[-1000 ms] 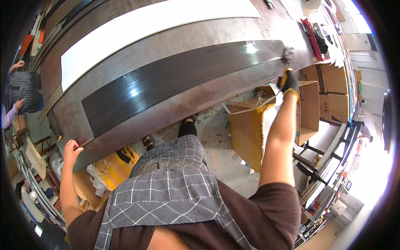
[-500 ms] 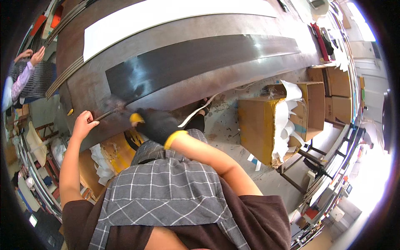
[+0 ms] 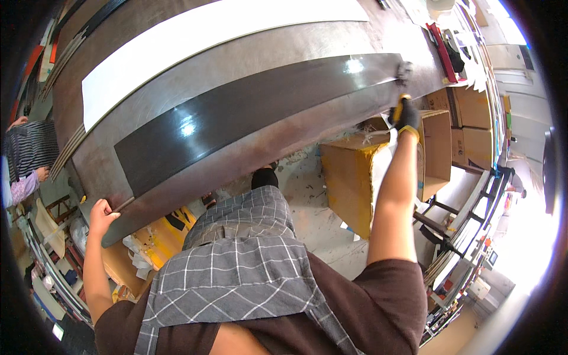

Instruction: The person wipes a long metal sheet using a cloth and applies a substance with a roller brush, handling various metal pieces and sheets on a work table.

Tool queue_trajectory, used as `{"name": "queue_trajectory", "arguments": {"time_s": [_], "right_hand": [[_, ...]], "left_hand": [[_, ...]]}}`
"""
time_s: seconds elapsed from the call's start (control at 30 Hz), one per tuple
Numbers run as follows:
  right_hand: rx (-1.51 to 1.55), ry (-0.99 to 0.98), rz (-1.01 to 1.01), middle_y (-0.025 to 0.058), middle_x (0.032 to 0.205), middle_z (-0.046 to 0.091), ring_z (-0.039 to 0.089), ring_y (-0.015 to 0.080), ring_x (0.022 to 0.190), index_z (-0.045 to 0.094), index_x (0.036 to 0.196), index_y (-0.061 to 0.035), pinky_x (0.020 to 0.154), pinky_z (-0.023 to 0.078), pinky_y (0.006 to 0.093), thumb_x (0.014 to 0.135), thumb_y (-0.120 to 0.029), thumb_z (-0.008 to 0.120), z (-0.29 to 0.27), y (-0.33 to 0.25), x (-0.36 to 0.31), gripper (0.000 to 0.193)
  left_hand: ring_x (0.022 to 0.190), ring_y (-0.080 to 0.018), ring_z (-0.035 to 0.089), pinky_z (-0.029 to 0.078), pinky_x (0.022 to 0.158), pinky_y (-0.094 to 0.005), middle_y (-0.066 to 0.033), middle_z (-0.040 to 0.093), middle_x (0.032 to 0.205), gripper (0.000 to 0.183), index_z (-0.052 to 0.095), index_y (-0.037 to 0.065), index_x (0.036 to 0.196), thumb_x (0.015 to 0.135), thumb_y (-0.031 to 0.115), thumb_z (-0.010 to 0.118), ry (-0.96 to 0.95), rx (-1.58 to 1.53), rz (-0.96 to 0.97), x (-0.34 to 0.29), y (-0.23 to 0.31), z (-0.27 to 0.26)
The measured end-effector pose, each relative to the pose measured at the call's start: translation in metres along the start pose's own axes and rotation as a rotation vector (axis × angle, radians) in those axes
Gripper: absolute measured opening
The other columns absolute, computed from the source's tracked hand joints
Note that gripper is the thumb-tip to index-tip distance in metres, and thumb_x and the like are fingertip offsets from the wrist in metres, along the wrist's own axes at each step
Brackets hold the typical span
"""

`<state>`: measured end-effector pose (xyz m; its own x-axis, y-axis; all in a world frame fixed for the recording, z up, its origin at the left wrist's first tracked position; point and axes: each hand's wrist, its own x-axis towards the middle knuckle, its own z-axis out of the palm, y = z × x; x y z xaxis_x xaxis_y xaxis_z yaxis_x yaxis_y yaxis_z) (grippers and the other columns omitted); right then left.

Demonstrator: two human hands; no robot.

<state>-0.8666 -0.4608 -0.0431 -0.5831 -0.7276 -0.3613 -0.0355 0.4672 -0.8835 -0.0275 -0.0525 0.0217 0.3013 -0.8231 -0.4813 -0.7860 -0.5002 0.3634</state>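
Note:
A long dark, shiny strip of sheet [image 3: 248, 112] lies lengthwise on the brown worktable [image 3: 236, 143]. At its left end, by the table's near edge, my bare left hand [image 3: 102, 218] is closed, finger and thumb pinching the end of a thin dark rod-like piece [image 3: 125, 204]. Far to the right, my right hand [image 3: 406, 117] in a black glove with a yellow cuff is closed around a hand tool. The tool's greyish head [image 3: 404, 72] is smeared by motion and sits by the sheet's right end; its kind is unclear.
A white panel [image 3: 219, 32] lies beyond the dark sheet. Open cardboard boxes [image 3: 349, 177] stand below the table's right side. At far left, another person's hand [image 3: 42, 173] shows near thin rods [image 3: 70, 151]. A red piece [image 3: 442, 53] lies at the right end.
My right hand has swept from beside my left hand to the sheet's far right end, arm now outstretched. My left hand keeps its pinch. The view has shifted somewhat.

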Motion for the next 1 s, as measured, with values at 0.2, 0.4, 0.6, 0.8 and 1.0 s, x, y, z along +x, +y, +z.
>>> {"name": "queue_trajectory", "arguments": {"time_s": [0.2,0.4,0.6,0.8,1.0], "right_hand": [[-0.297,-0.403,-0.355,0.0101,0.090,0.063,0.062,0.0255,0.082,0.059,0.106,-0.0075,0.068,0.052,0.0377,0.095,-0.026,0.059,-0.033,0.027,-0.010,0.022],[-0.775,-0.881,-0.412,0.0219,0.101,0.068,0.068,0.0365,0.093,0.062,0.120,-0.0101,0.081,0.051,0.0447,0.089,-0.054,0.062,0.109,0.039,-0.404,0.054],[-0.636,-1.271,-0.650,0.0184,0.108,0.067,0.063,0.0378,0.100,0.059,0.116,-0.0126,0.084,0.048,0.0471,0.090,-0.042,0.059,0.204,0.048,-0.528,0.040],[-0.582,-0.496,-0.481,0.0226,0.090,0.068,0.067,0.0434,0.080,0.059,0.122,-0.0129,0.071,0.053,0.0493,0.087,-0.050,0.064,0.089,0.044,-0.372,0.052],[-0.521,0.022,-0.439,0.0283,0.083,0.067,0.066,0.0437,0.079,0.067,0.098,0.0008,0.070,0.050,0.0474,0.089,-0.055,0.057,-0.001,0.029,-0.009,0.058]], "left_hand": [[0.064,-0.0209,0.045,0.039,0.059,-0.0329,-0.0068,0.042,0.072,0.041,0.039,0.004,0.067,0.061,0.007,0.080,0.014,0.040,0.100,-0.002,-0.025,0.005],[0.063,-0.0203,0.046,0.039,0.059,-0.0327,-0.0065,0.043,0.071,0.041,0.040,0.004,0.068,0.063,0.011,0.080,0.009,-0.002,0.072,-0.006,-0.009,0.006],[0.064,-0.0237,0.045,0.039,0.060,-0.0349,-0.0087,0.043,0.071,0.041,0.040,0.004,0.068,0.064,0.016,0.079,0.029,0.029,0.175,0.005,0.005,0.001],[0.065,-0.0248,0.048,0.041,0.061,-0.0367,-0.0096,0.045,0.070,0.041,0.041,0.003,0.066,0.061,0.016,0.080,-0.001,0.023,0.072,-0.007,-0.023,0.015],[0.063,-0.0235,0.048,0.041,0.060,-0.0356,-0.0088,0.046,0.068,0.040,0.043,0.002,0.064,0.056,0.007,0.082,-0.023,0.098,-0.001,0.003,-0.019,0.004]]}}
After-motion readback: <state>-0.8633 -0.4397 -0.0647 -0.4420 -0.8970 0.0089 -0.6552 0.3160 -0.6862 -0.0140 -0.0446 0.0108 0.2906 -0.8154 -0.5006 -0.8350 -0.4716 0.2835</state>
